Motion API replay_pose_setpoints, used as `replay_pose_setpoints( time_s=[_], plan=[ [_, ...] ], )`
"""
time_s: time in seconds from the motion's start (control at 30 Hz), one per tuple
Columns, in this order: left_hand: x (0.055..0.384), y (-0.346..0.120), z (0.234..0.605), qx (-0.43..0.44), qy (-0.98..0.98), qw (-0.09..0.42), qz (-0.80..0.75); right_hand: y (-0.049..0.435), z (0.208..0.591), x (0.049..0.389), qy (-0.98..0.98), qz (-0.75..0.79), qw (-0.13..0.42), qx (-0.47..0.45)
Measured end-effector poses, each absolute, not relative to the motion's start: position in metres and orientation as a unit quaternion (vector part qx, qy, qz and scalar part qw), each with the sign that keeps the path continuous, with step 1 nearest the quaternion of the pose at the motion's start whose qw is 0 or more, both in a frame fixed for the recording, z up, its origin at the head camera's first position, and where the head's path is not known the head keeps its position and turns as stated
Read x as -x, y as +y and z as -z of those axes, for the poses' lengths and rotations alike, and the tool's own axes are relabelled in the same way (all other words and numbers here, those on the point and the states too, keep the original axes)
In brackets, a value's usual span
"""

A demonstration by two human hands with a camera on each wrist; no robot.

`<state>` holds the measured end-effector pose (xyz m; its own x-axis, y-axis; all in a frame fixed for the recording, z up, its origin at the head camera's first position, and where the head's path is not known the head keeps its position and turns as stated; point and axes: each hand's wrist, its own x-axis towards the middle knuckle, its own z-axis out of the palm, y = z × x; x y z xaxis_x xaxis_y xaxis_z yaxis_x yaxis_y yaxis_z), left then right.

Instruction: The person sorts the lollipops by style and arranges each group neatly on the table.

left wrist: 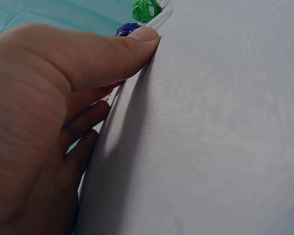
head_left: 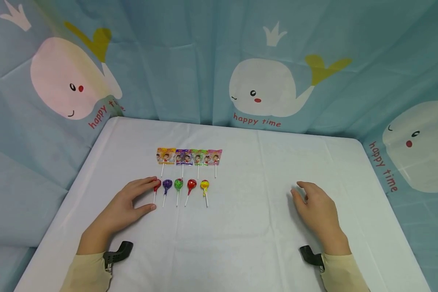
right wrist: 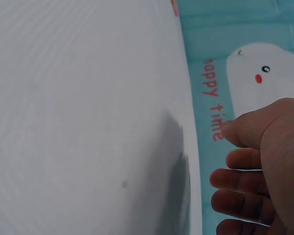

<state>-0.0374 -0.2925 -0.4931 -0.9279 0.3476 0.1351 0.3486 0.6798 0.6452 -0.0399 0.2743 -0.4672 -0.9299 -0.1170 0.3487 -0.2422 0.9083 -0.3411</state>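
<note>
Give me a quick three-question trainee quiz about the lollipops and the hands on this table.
1. True or false: the right hand is touching a lollipop.
2. How many round lollipops lie in the front row, from the red lollipop to the yellow lollipop?
3. Which lollipop is at the left hand fingertips? A. yellow lollipop B. red lollipop at the row's left end C. green lollipop

Key
1. False: it rests on the white tablecloth, apart from the candy.
2. Five; four flat-wrapped lollipops lie in a second row behind.
3. B
</note>
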Motion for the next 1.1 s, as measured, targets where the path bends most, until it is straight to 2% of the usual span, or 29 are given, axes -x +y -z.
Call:
replay_pose_setpoints(
  time_s=[1.1],
  plan=[
    [0.038, -0.295, 0.495, 0.187, -0.923, -0.003, 0.336, 0.323, 0.463, 0.021, -0.973, -0.178, 0.144, -0.021]
  ],
)
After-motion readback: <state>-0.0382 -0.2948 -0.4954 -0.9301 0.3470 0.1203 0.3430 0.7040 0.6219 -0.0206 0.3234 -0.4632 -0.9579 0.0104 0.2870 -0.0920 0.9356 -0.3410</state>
